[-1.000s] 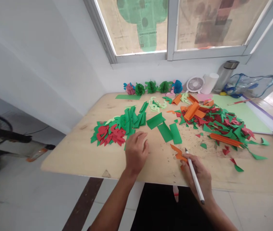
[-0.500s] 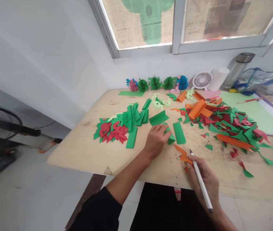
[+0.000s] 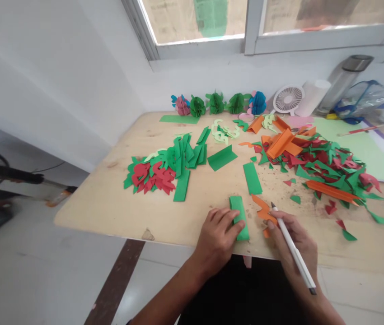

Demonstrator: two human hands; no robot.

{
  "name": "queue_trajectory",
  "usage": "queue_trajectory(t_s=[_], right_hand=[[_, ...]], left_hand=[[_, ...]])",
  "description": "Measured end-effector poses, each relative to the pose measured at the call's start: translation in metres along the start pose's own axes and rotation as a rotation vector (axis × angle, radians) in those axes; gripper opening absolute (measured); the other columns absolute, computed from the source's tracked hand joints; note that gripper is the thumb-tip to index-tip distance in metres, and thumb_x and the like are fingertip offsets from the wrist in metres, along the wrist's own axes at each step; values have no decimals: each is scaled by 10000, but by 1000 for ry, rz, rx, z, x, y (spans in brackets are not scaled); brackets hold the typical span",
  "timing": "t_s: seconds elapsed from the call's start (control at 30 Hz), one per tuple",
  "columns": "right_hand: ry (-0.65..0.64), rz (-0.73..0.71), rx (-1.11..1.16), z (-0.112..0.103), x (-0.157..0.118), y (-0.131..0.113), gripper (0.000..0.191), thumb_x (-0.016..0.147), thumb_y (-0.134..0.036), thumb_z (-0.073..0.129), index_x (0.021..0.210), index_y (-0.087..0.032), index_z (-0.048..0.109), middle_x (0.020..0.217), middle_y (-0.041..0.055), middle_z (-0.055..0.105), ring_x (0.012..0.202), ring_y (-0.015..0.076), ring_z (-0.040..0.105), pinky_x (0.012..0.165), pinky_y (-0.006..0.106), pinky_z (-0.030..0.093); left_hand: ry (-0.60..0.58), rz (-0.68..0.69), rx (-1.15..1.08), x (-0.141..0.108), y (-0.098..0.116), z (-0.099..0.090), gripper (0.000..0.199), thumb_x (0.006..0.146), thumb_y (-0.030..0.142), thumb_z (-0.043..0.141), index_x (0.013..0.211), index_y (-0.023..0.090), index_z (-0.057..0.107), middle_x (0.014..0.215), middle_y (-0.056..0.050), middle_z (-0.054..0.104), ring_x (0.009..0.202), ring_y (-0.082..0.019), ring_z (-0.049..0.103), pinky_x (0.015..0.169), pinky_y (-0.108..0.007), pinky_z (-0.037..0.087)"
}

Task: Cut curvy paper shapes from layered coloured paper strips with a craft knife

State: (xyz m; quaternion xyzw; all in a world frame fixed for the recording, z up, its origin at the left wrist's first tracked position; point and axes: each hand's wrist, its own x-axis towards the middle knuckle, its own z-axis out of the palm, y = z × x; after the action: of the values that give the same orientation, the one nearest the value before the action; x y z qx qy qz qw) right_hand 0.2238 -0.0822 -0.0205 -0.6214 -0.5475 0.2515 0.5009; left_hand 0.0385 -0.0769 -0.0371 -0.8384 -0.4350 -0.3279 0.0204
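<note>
My left hand (image 3: 217,234) is closed over a folded green paper strip (image 3: 239,219) near the table's front edge, its fingertips and thumb on the strip's left side. My right hand (image 3: 295,241) grips a white pen (image 3: 295,250), tip pointing up and left. The same hand pinches an orange paper cutout (image 3: 261,207) with a wavy edge, just right of the green strip. Beyond my hands lie another flat green strip (image 3: 252,178) and a creased green piece (image 3: 222,157).
Green strips (image 3: 181,185) and red cutouts (image 3: 154,178) are heaped on the left. Red and green scraps (image 3: 334,167) with folded orange paper (image 3: 280,143) cover the right side. Paper ornaments (image 3: 216,103), a small fan (image 3: 288,99) and a bottle (image 3: 346,83) stand along the wall.
My left hand has drawn the green strip toward the front edge, and the strip now lies flat beside the orange cutout. My right hand keeps the pen and cutout. The view has tilted down slightly.
</note>
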Motion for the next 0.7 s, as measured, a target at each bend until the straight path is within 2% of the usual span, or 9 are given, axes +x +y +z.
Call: queue_trajectory(t_s=[0.17, 0.3, 0.4, 0.5, 0.57, 0.6, 0.67, 0.7], right_hand=[[-11, -21, -39, 1, 1, 1, 194, 819, -388, 654, 912, -227, 711, 832, 12, 746, 609, 122, 667, 564, 189, 547], [-11, 1, -48, -1, 0, 3, 235, 815, -427, 655, 916, -223, 716, 826, 23, 752, 615, 140, 677, 548, 206, 547], [22, 51, -40, -2, -1, 6, 284, 799, -460, 677, 931, -213, 719, 879, 50, 762, 698, 176, 708, 575, 230, 562], [72, 104, -28, -4, 0, 8, 319, 777, -475, 705, 941, -202, 725, 905, 68, 767, 744, 199, 719, 619, 252, 578], [82, 131, -19, -6, 0, 8, 336, 765, -483, 718, 946, -200, 727, 886, 65, 766, 687, 183, 706, 585, 240, 566], [86, 142, -14, -6, 0, 8, 341, 760, -485, 723, 946, -200, 727, 881, 63, 766, 654, 171, 696, 563, 231, 557], [87, 156, -13, -7, 0, 8, 345, 756, -488, 726, 947, -201, 727, 873, 58, 764, 607, 151, 677, 531, 215, 540], [84, 161, -12, -7, 0, 8, 346, 757, -488, 725, 950, -201, 727, 861, 56, 762, 594, 146, 671, 522, 211, 535]], left_hand=[[3, -30, 44, 1, 0, -1, 255, 909, 78, 454, 988, 171, 678, 1144, -114, 663, 1043, -242, 563, 880, -402, 494], [50, -88, 53, 8, 2, -7, 224, 903, 74, 454, 886, 165, 657, 989, -84, 678, 983, -231, 552, 857, -383, 487], [55, -127, 46, 15, 7, -12, 216, 899, 89, 451, 781, 165, 614, 867, -72, 657, 933, -229, 549, 843, -385, 475], [-56, -149, 44, 22, 15, -16, 159, 897, 150, 499, 778, 172, 602, 817, -69, 642, 904, -240, 561, 830, -400, 464], [-174, -145, -44, 27, 19, -20, 102, 888, 269, 587, 865, 175, 619, 876, -67, 663, 908, -244, 578, 833, -406, 462], [-216, -148, -117, 29, 19, -23, 168, 871, 337, 631, 925, 178, 624, 930, -66, 675, 922, -241, 586, 843, -404, 463], [-226, -178, -257, 33, 16, -28, 289, 854, 420, 665, 1021, 188, 623, 1027, -61, 685, 971, -233, 595, 885, -395, 459], [-203, -206, -298, 35, 13, -31, 286, 872, 418, 645, 1045, 191, 625, 1052, -62, 687, 994, -229, 596, 906, -390, 454]])
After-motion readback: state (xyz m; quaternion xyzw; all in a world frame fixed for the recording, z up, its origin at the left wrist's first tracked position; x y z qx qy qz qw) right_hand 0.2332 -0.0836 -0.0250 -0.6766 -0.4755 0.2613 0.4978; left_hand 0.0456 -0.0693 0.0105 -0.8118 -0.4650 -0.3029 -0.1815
